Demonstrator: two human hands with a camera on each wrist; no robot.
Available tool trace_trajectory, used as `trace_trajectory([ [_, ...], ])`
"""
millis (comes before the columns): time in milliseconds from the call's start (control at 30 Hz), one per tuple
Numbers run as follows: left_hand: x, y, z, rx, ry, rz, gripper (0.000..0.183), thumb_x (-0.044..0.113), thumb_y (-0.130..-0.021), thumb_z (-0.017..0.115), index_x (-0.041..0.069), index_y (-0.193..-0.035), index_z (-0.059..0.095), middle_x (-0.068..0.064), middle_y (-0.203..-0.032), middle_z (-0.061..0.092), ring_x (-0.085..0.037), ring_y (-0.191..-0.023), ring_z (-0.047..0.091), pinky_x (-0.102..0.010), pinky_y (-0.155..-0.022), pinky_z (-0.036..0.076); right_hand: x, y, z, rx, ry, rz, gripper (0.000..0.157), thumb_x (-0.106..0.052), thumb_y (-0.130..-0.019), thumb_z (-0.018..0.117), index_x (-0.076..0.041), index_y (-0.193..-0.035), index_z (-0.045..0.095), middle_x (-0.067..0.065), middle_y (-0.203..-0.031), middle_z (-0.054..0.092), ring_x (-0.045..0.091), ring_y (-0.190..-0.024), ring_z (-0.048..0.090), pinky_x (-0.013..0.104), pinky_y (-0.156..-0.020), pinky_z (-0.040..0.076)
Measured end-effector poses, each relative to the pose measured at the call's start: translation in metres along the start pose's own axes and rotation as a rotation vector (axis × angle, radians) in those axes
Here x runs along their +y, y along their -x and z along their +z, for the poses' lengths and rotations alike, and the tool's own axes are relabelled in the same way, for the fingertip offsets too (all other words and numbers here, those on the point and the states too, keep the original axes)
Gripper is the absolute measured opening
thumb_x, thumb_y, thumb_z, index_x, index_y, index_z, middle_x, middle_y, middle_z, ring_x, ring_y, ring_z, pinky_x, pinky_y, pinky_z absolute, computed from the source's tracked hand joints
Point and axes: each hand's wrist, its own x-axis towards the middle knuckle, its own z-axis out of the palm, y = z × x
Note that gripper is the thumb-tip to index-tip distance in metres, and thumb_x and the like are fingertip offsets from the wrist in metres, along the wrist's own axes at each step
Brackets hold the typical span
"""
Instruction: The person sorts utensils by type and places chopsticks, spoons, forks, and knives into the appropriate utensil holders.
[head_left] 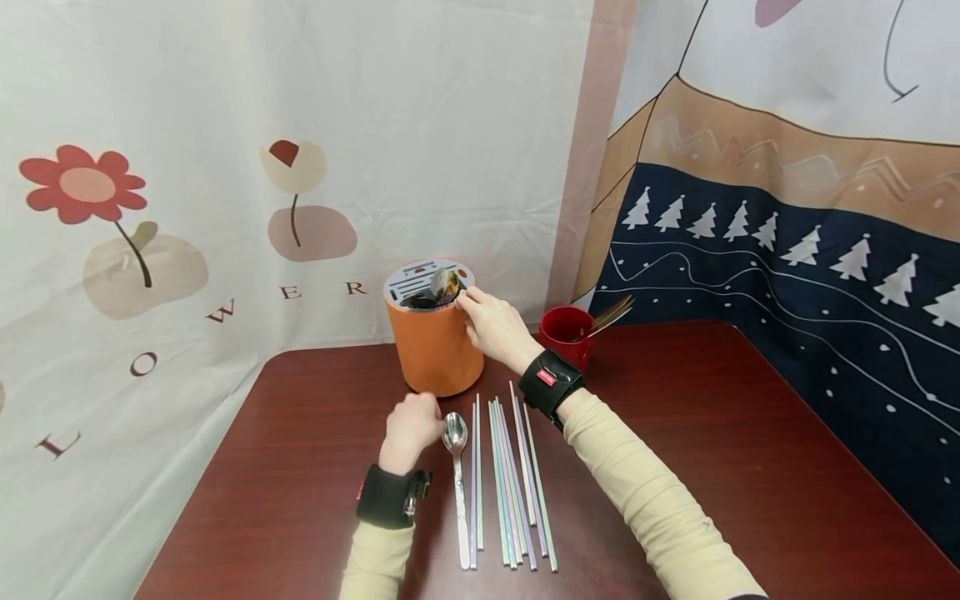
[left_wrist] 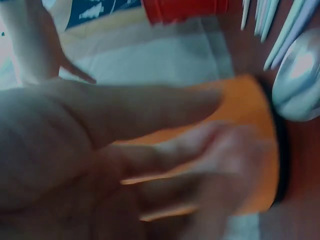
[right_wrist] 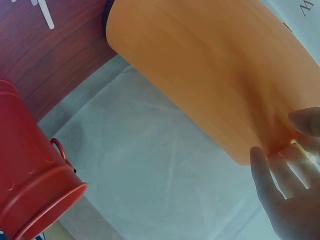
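Note:
My right hand (head_left: 495, 327) reaches over to the right rim of an orange canister (head_left: 435, 354), its fingertips right at the edge. In the right wrist view its fingers (right_wrist: 260, 172) lie fairly straight near the canister's upper end, with nothing seen held. A printed pale top (head_left: 408, 277) covers the canister, and dark and shiny pieces (head_left: 438, 290) show at its opening. My left hand (head_left: 411, 423), blurred and loosely bent in the left wrist view, hovers low before the canister, holding nothing. Close to its right lies a metal spoon (head_left: 454, 433), bowl toward the canister.
Several pale, shiny chopsticks (head_left: 506, 492) lie lengthwise on the dark red table (head_left: 300, 467), right of the spoon. A red mug (head_left: 566, 333) with slender metal utensils (head_left: 611, 317) leaning out stands right of the canister. Printed cloth (head_left: 450, 125) hangs behind the table.

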Motion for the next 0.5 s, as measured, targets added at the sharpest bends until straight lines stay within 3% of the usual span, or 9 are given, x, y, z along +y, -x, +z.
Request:
trace_trajectory([
  [100,0.004,0.007,0.01,-0.188,-0.031,-0.031,0.017,0.019,-0.073,0.076,0.006,-0.073,0.065,-0.01,-0.075,0.066,-0.024,-0.068,0.062,-0.038,-0.057,0.049,0.0,-0.001,-0.001,-0.002,-0.001,-0.001,0.018,-0.006,-0.087,0.061,-0.009,-0.105,0.061,0.006,-0.105,0.059,0.025,-0.078,0.062,0.036,-0.063,0.052],
  [200,0.008,0.011,0.018,-0.291,-0.023,-0.063,0.021,0.021,-0.07,0.08,0.007,-0.072,0.065,-0.009,-0.068,0.068,-0.022,-0.06,0.064,-0.034,-0.057,0.049,0.0,-0.001,-0.001,0.003,-0.003,-0.002,0.018,-0.006,-0.087,0.061,-0.009,-0.105,0.061,0.006,-0.105,0.059,0.025,-0.078,0.062,0.036,-0.063,0.053],
  [300,0.011,0.014,0.025,-0.349,-0.018,-0.095,0.023,0.023,-0.071,0.082,0.008,-0.07,0.065,-0.008,-0.066,0.068,-0.02,-0.061,0.063,-0.033,-0.06,0.05,0.0,-0.001,-0.001,0.006,-0.002,-0.003,0.017,-0.006,-0.087,0.061,-0.009,-0.104,0.061,0.006,-0.105,0.059,0.025,-0.078,0.062,0.036,-0.063,0.053],
  [433,0.013,0.013,0.034,-0.351,-0.043,-0.113,0.025,0.026,-0.07,0.082,0.008,-0.074,0.066,-0.008,-0.078,0.064,-0.021,-0.072,0.058,-0.038,-0.068,0.052,0.0,-0.001,0.0,0.0,-0.001,0.0,0.017,-0.006,-0.087,0.061,-0.009,-0.104,0.061,0.006,-0.104,0.059,0.025,-0.079,0.062,0.036,-0.063,0.053],
  [500,0.012,0.012,0.037,-0.355,-0.04,-0.13,0.024,0.025,-0.071,0.081,0.008,-0.073,0.065,-0.009,-0.075,0.065,-0.021,-0.07,0.06,-0.037,-0.066,0.052,0.0,-0.001,0.0,-0.004,-0.002,0.005,0.017,-0.006,-0.087,0.061,-0.009,-0.104,0.061,0.006,-0.104,0.059,0.025,-0.079,0.062,0.036,-0.064,0.053],
])
